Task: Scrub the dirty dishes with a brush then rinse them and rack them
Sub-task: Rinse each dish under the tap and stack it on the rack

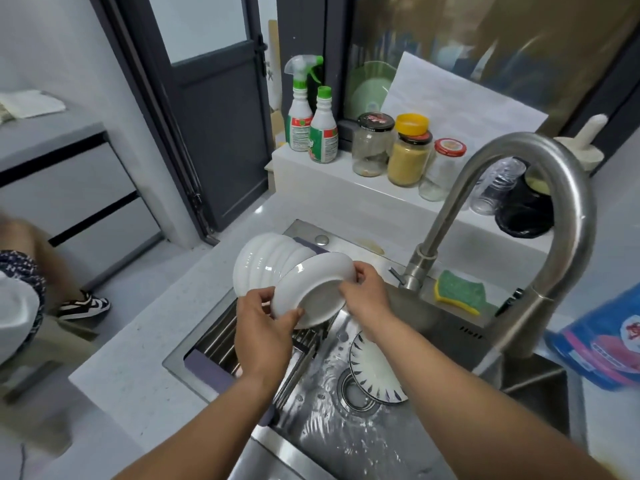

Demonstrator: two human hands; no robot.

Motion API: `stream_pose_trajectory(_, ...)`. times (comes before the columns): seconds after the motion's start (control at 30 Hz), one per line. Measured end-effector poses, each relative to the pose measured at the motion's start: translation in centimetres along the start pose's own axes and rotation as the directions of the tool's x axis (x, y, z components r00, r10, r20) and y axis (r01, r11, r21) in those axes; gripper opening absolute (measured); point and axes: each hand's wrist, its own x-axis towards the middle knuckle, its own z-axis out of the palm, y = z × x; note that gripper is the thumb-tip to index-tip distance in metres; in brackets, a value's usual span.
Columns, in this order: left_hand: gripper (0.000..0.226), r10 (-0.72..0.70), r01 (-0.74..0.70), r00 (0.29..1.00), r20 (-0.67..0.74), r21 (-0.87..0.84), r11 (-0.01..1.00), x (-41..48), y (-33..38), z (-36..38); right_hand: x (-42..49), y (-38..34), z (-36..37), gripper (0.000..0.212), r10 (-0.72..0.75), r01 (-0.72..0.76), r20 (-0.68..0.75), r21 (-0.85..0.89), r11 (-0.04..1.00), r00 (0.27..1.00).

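Note:
Both of my hands hold a white plate (313, 289) tilted on edge above the rack (221, 344) that lies across the left of the sink (346, 441). My left hand (265, 327) grips its lower left rim and my right hand (363, 292) pinches its upper right rim. Just behind it, several white plates (259, 261) stand upright in the rack. A plate with a dark blue patterned rim (375, 370) lies in the wet basin over the drain. No brush is in view.
The steel tap (540, 216) arches over the sink at right. A green and yellow sponge (459, 292) lies behind the basin. Spray bottles (311, 116) and jars (408, 154) stand on the ledge. A seated person's leg and shoe (85, 304) are at left.

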Motion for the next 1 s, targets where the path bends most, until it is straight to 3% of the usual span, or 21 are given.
stream_pose_trajectory(0.17,0.05,-0.093,0.093,0.995,-0.039,-0.012,0.996,0.5,-0.2,1.8,3.3,-1.1,1.1,0.039,0.004,0.001,0.04,-0.107,0.994,0.999)
stream_pose_trajectory(0.33,0.046,-0.147,0.145,0.987,-0.07,-0.027,0.989,1.2,-0.7,3.7,6.8,-0.7,2.2,0.049,0.053,-0.03,0.107,-0.205,0.978,0.993)
stream_pose_trajectory(0.73,0.049,-0.342,0.303,0.924,-0.172,-0.218,0.928,1.9,-2.2,7.9,12.0,0.8,4.2,0.056,0.084,0.006,0.22,-0.38,0.925,0.972)
stream_pose_trajectory(1.0,0.051,-0.418,0.387,0.897,-0.141,-0.206,0.899,2.4,-3.3,8.0,11.4,0.7,5.3,0.066,0.052,0.064,0.279,-0.393,0.917,0.959)
